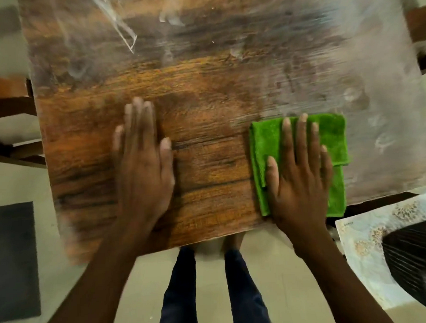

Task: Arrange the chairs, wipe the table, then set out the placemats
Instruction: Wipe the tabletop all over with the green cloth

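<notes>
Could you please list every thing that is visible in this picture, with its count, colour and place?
table: one, brown wood, centre, with pale smears on the far and right parts
cloth: one, green, folded, on the table near its front right
chairs: two partly seen, brown, left and right edges
patterned sheet: one, pale, lower right
dark mat: one, grey, floor at lower left
hands: left hand flat on the table; right hand flat on the cloth

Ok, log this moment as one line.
stage: wiping | right hand: flat on green cloth | left hand: flat on table | placemats: not set out
</notes>
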The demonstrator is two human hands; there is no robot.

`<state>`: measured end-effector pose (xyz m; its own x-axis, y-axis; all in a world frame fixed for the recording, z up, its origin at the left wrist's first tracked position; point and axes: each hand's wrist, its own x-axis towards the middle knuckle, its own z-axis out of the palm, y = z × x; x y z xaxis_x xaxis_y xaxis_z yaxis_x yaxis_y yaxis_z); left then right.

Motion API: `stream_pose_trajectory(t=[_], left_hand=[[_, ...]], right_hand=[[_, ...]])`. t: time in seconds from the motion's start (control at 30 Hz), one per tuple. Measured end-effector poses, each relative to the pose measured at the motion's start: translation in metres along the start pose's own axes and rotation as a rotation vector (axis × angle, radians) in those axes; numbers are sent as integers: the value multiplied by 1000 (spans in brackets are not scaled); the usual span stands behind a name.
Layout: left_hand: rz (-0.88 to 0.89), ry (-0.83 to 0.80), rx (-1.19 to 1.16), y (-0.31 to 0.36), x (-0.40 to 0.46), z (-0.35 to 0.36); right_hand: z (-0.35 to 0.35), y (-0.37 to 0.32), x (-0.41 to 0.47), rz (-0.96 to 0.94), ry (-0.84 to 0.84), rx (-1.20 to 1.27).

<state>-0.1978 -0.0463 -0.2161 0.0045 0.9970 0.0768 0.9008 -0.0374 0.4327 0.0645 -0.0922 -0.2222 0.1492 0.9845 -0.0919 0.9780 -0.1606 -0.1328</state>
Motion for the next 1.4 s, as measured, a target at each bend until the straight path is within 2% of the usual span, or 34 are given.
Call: stream_pose_trajectory(t=[0.13, 0.23, 0.33, 0.43, 0.57, 0.67, 0.77, 0.97, 1.1, 1.23, 1.4], left_hand=[[-14, -23, 89, 33, 24, 28], [-52, -24, 151, 33, 25, 36], [-45, -6, 165, 27, 23, 36], [-45, 0, 146, 33, 29, 39], [-64, -15, 155, 37, 33, 38], [-62, 2, 126, 38, 32, 38], [-90, 27, -19, 39, 29, 35], [-156, 112, -361, 36, 27, 25], [-155, 133, -408, 36, 28, 21], [-135, 122, -373, 30, 32, 22], [-128, 100, -303, 32, 29, 23]], right_hand=[[-1, -16, -22, 44, -25, -12], [3, -50, -53, -70, -103, -23], [7, -77, -45, -191, -106, -38], [6, -74, 32, -231, -50, 11], [4, -79, 163, -191, 83, 34], [4, -75, 197, -201, 88, 25], [1, -68, 158, -224, 64, 34], [4, -106, -4, -343, -144, 87], [8, -106, -27, -352, -137, 101], [10, -118, 29, -346, -75, 125], [6, -108, 186, -225, 52, 100]])
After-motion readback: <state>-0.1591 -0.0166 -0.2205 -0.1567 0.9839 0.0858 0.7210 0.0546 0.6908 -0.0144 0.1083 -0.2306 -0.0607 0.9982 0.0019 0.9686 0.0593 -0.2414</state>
